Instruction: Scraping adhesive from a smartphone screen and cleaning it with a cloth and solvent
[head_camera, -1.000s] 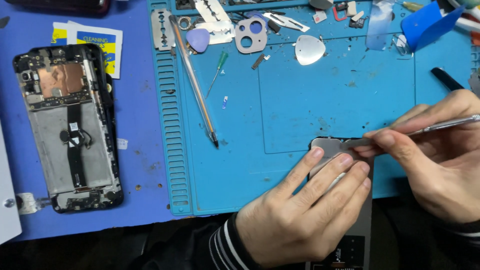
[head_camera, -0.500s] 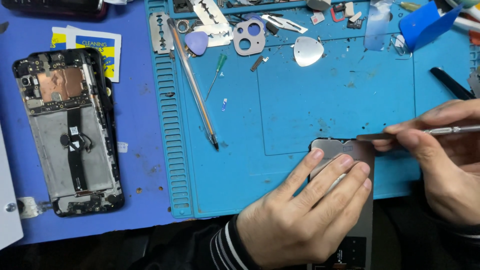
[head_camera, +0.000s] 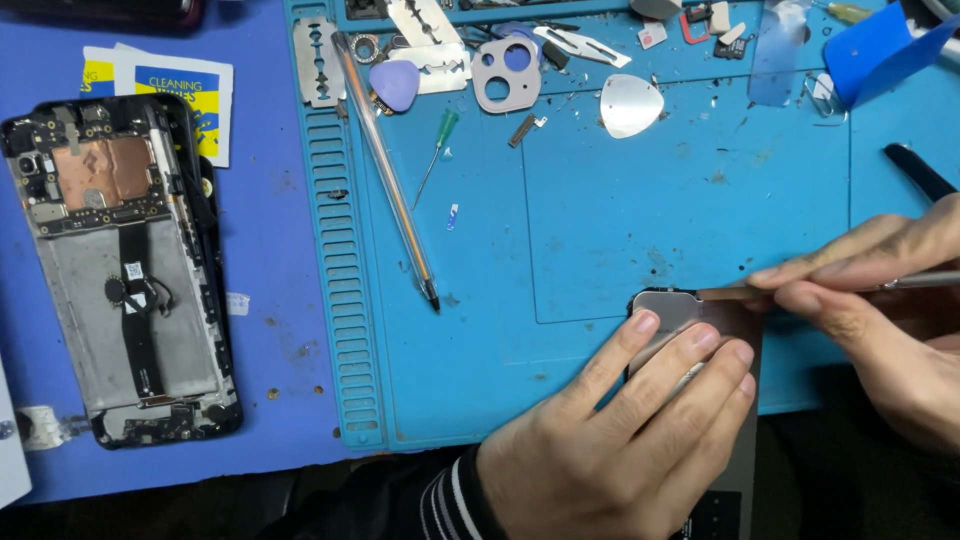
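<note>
Left hand (head_camera: 610, 440) presses flat, fingers spread, on grey back panel (head_camera: 672, 308); right hand (head_camera: 880, 320) pinches thin metal tool (head_camera: 800, 290), long axis pointing left at the panel's top edge.

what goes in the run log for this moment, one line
left hand: pressing flat on grey back panel | right hand: pinching thin metal tool, tip at panel's top edge | surface: blue mat | aside: opened phone
</note>
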